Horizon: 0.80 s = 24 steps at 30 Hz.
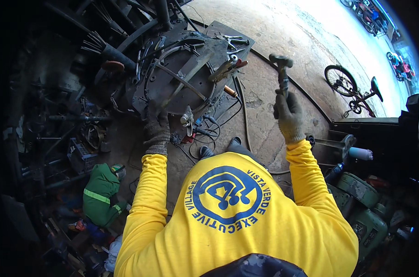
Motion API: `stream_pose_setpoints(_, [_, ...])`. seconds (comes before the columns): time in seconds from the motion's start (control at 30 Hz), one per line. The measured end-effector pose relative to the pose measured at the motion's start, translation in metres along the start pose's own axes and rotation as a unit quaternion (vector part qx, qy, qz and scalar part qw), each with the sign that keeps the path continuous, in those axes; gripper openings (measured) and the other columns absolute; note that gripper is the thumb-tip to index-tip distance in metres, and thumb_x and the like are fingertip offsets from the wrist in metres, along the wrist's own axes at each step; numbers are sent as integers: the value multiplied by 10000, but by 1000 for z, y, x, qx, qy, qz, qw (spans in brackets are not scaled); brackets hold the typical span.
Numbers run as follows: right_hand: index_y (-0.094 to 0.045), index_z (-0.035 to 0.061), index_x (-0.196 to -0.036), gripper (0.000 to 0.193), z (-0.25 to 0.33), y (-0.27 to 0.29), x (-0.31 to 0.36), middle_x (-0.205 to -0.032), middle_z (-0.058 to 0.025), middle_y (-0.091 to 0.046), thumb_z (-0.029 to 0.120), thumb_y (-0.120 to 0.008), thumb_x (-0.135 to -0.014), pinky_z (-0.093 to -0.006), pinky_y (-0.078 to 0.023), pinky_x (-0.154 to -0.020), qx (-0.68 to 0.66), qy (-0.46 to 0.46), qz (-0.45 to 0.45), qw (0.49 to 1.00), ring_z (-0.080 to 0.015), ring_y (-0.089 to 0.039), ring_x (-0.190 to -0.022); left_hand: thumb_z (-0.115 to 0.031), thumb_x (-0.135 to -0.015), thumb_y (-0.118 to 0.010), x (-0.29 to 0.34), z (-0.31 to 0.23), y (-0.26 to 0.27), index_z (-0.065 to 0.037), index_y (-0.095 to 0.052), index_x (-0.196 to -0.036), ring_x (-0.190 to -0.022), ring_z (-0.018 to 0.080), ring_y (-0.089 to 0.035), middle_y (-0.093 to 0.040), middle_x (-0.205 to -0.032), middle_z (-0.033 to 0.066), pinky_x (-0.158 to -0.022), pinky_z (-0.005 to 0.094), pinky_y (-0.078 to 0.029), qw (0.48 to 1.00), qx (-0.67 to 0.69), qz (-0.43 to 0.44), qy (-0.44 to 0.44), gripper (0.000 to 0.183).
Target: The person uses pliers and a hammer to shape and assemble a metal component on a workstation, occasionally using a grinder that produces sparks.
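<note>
My right hand, in a knitted work glove, is closed round the handle of a hammer. The hammer is held up to the right of the workbench, its head above the fist. At the bench's near edge, my gloved left hand is closed at the near end of a flat metal bar; its fingers are dark and partly hidden. The bar slants across a round metal ring on the dark steel workbench. A second, thinner strip crosses the ring beneath it.
Locking pliers lie at the bench's far right corner. A clamp and cables hang at the near edge. A person in green crouches at the left. To the right are a bicycle and a green machine.
</note>
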State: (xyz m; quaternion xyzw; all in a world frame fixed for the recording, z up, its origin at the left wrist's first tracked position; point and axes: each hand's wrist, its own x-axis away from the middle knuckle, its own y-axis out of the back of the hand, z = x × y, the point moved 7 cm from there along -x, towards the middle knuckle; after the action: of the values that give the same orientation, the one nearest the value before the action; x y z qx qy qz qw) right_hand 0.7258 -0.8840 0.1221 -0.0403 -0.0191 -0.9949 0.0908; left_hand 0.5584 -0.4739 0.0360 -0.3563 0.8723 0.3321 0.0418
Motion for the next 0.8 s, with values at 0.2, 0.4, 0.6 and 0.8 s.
stream_pose_setpoints(0.2, [-576, -60, -1224, 469, 65, -16, -23, -750, -4, -547, 352, -466, -1030, -234, -399, -607, 6, 250, 57, 966, -83, -487, -649, -298, -986, -605, -4, -22, 4, 43, -422, -1398, -1247, 313, -535, -517, -1372, 219, -1081, 401, -406, 999, -15, -31, 37, 565])
stream_pose_setpoints(0.4, [-618, -2, -1169, 464, -48, -20, -53, -619, 48, -468, 421, -484, -1035, -216, -337, -477, 37, -61, 102, 992, -50, -412, -497, -267, -966, -644, -6, -25, -1, 46, -436, -1381, -1244, 295, -539, -558, -1329, 196, -1059, 393, -431, 981, 67, -67, 168, 559])
stream_pose_setpoints(0.6, [-604, 5, -1184, 411, -64, -27, -119, -664, 50, -471, 373, -493, -1040, -220, -341, -491, 67, -86, 221, 969, -50, -415, -538, -277, -970, -638, 8, -15, 1, 30, -508, -1326, -1212, 292, -564, -585, -1302, 177, -1027, 390, -454, 969, -33, -188, 159, 487])
stream_pose_setpoints(0.8, [-635, 22, -1104, 375, -56, -53, -182, -695, -4, -545, 371, -524, -1019, -260, -396, -529, 126, -69, 328, 934, -87, -494, -576, -308, -969, -637, 1, -37, 3, 11, -532, -1310, -1189, 294, -574, -594, -1281, 167, -1015, 394, -456, 972, -79, -174, 139, 478])
